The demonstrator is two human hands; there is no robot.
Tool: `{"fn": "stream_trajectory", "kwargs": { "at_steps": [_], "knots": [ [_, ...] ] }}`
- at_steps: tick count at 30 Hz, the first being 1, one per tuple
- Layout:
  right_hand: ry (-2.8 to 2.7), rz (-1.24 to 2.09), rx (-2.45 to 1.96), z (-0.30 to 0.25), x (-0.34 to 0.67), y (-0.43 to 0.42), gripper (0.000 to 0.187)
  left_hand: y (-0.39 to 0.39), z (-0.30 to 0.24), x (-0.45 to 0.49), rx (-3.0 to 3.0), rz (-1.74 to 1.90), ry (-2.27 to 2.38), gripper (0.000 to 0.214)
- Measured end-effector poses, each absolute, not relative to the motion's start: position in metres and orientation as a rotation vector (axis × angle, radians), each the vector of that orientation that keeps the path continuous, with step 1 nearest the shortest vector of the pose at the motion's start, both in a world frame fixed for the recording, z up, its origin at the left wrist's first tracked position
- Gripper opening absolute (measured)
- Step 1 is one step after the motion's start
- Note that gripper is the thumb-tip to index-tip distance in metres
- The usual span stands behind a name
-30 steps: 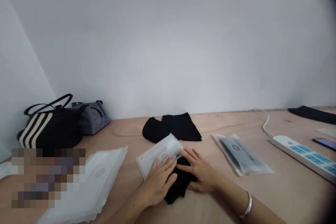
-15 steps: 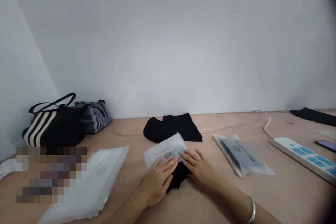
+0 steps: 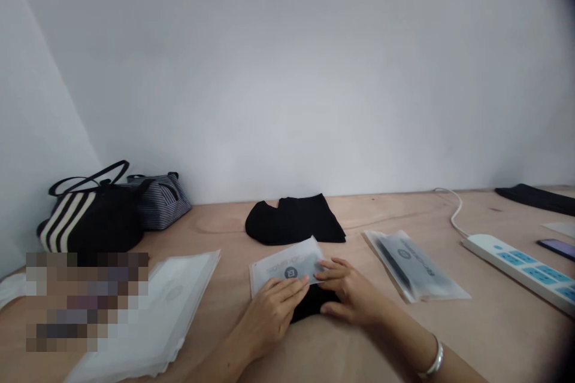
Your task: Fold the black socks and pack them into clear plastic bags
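A frosted plastic bag (image 3: 281, 266) with a dark printed logo lies in front of me. Folded black cloth (image 3: 312, 304) shows at its near side, seemingly partly inside; the hands hide the exact opening. My left hand (image 3: 276, 308) rests flat across the bag's lower part, fingers stretched out. My right hand (image 3: 353, 296) touches the bag's right edge with its fingers, its thumb apart from them by the cloth. Behind the bag lies a black fabric piece (image 3: 294, 221) with a curved left end.
Several flat frosted bags (image 3: 166, 305) are stacked at left. A filled frosted bag (image 3: 415, 269) lies at right, near a white power strip (image 3: 516, 263) and a phone (image 3: 557, 248). A striped black bag (image 3: 99, 215) and a striped pouch (image 3: 164, 200) stand at the back left.
The bag has shifted slightly right and turned flatter. My right hand has moved a little right, its thumb now spread from its fingers. My left hand stays on the bag.
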State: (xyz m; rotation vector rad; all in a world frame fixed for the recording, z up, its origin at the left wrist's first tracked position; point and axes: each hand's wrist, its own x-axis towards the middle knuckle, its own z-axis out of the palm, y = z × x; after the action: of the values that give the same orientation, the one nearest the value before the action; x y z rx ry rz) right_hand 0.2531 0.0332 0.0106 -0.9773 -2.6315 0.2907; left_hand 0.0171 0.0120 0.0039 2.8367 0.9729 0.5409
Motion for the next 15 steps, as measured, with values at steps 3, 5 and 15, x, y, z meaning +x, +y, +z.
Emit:
{"fn": "stream_trajectory", "kwargs": {
  "at_steps": [3, 5, 15],
  "knots": [
    [-2.661, 0.350, -0.972, 0.013, 0.256, 0.031, 0.054, 0.016, 0.001, 0.014, 2.828, 0.523, 0.991, 0.054],
    [-2.659, 0.357, -0.966, 0.009, 0.255, 0.033, 0.050, 0.019, -0.002, 0.013, 2.840, 0.503, 0.998, 0.058],
    [-2.461, 0.136, -0.973, -0.009, 0.245, 0.036, 0.014, 0.012, -0.004, 0.005, 2.849, 0.753, 1.037, 0.055]
  ]
}}
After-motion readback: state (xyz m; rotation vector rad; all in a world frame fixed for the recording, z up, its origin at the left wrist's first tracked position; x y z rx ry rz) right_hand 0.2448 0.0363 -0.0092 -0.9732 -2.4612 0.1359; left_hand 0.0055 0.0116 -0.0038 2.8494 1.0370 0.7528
